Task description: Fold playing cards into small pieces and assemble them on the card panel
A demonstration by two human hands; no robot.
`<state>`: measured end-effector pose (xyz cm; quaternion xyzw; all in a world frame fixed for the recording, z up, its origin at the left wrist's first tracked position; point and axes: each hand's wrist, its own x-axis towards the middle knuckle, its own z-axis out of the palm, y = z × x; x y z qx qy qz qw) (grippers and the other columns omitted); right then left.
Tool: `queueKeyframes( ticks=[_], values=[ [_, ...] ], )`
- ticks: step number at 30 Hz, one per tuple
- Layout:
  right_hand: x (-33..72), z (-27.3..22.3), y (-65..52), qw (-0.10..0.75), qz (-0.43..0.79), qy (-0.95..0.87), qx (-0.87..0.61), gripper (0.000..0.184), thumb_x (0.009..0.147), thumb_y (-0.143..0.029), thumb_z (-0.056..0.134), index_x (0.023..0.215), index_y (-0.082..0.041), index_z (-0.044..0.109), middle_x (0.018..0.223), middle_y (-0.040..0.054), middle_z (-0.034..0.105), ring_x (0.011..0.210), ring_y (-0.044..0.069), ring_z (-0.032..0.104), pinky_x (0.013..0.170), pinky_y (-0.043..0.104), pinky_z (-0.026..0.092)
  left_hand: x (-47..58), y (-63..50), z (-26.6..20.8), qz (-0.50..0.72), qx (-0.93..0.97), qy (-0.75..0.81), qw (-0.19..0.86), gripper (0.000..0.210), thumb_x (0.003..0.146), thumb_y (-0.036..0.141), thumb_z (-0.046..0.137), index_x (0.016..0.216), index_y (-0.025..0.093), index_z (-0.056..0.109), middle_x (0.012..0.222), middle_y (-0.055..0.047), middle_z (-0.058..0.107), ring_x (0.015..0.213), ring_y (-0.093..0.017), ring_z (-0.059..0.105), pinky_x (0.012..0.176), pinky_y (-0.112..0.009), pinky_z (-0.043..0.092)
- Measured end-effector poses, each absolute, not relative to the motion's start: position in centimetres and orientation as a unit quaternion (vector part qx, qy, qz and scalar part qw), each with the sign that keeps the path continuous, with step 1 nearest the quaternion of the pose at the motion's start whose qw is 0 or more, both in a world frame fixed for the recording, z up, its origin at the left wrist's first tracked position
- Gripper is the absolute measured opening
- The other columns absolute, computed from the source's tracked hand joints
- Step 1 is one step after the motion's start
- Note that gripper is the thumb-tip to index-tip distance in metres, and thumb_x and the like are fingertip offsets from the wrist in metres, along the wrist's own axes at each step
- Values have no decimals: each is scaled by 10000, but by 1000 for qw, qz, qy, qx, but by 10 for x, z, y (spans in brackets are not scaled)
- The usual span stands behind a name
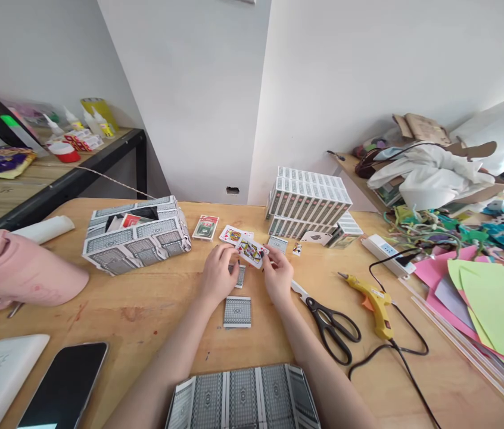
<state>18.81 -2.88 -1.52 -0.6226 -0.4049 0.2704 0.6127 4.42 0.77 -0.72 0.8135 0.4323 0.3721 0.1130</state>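
Note:
My left hand (220, 275) and my right hand (279, 275) pinch a face-up playing card (250, 251) between them, one at each end, above the table. Just behind it lies another face card (231, 235). Below my left fingers is a grey-backed card piece (238, 277), partly covered by the hand. Closer to me sits a squarish grey-backed card stack (237, 311). Between my forearms, a box covered in grey card backs (243, 398) stands at the bottom edge, cut off by the frame. Black-handled scissors (330, 322) lie beside my right forearm.
A card-covered box with an opening (138, 247) and a green card pack (205, 227) are at left. Stacked card packs (310, 199) stand behind. A yellow glue gun (375, 304) trails its cable at right. A pink tumbler (24, 271) and phone (67, 387) are at left.

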Motion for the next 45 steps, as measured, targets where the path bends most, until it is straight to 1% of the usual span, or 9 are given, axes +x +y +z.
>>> queueKeyframes(
  ticks=[5, 11, 16, 19, 24, 35, 40, 43, 45],
  values=[
    [195, 2, -11, 571, 157, -445, -672, 150, 774, -274, 483, 857, -182, 569, 843, 51, 659, 760, 172, 610, 662, 274, 464, 46, 7, -9, 319, 838, 409, 171, 134, 778, 168, 471, 843, 199, 583, 861, -49, 601, 870, -197, 560, 779, -343, 459],
    [193, 18, 51, 458, 75, -565, -682, 280, 804, -142, 362, 953, -192, 594, 956, 77, 628, 898, 198, 571, 769, 294, 415, 46, -2, -6, 288, 829, 373, 302, 144, 785, 237, 482, 798, 195, 620, 695, -8, 632, 597, -126, 557, 579, -250, 450],
    [193, 13, 83, 281, 100, -650, -699, 423, 661, 4, 410, 953, -214, 624, 886, 76, 658, 799, 225, 590, 683, 293, 407, 40, 2, -8, 418, 721, 443, 331, 167, 785, 289, 493, 768, 174, 612, 584, 7, 605, 516, -105, 546, 511, -210, 435],
    [199, 11, 88, 255, 114, -677, -681, 469, 612, 27, 431, 942, -223, 652, 871, 70, 681, 808, 229, 601, 675, 278, 408, 35, 8, -7, 505, 642, 486, 310, 180, 776, 321, 516, 786, 165, 605, 561, 15, 585, 495, -100, 542, 510, -207, 438],
    [204, 12, 78, 251, 130, -707, -648, 445, 629, 16, 433, 882, -238, 698, 858, 42, 706, 819, 209, 619, 692, 250, 421, 31, 13, -4, 570, 580, 514, 272, 195, 768, 338, 521, 780, 159, 596, 576, 11, 576, 514, -100, 540, 523, -203, 437],
    [199, 10, 14, 255, 183, -734, -602, 372, 658, -30, 445, 804, -249, 708, 784, 7, 717, 748, 195, 636, 627, 231, 447, 31, 4, -7, 571, 583, 517, 258, 210, 771, 350, 497, 754, 161, 587, 591, 6, 569, 535, -108, 534, 527, -209, 424],
    [212, 13, -6, 384, 239, -636, -625, 267, 705, -111, 461, 791, -229, 684, 763, 15, 705, 699, 189, 638, 610, 265, 475, 24, 0, -3, 517, 648, 491, 268, 188, 776, 326, 504, 802, 170, 607, 721, -23, 616, 645, -129, 573, 602, -238, 468],
    [218, 13, -21, 506, 321, -510, -617, 155, 722, -227, 487, 790, -186, 620, 673, 9, 665, 479, 144, 574, 440, 241, 442, 18, -6, 1, 416, 757, 436, 251, 177, 756, 317, 553, 868, 214, 643, 934, -47, 632, 894, -181, 574, 799, -326, 475],
    [216, 8, -33, 565, 380, -439, -587, 141, 719, -312, 529, 760, -180, 551, 641, -1, 641, 400, 117, 521, 388, 235, 420, 15, -11, -1, 341, 820, 399, 230, 323, 691, 329, 642, 1006, 258, 630, 1100, -50, 595, 1074, -229, 501, 941, -410, 402]
  ],
)
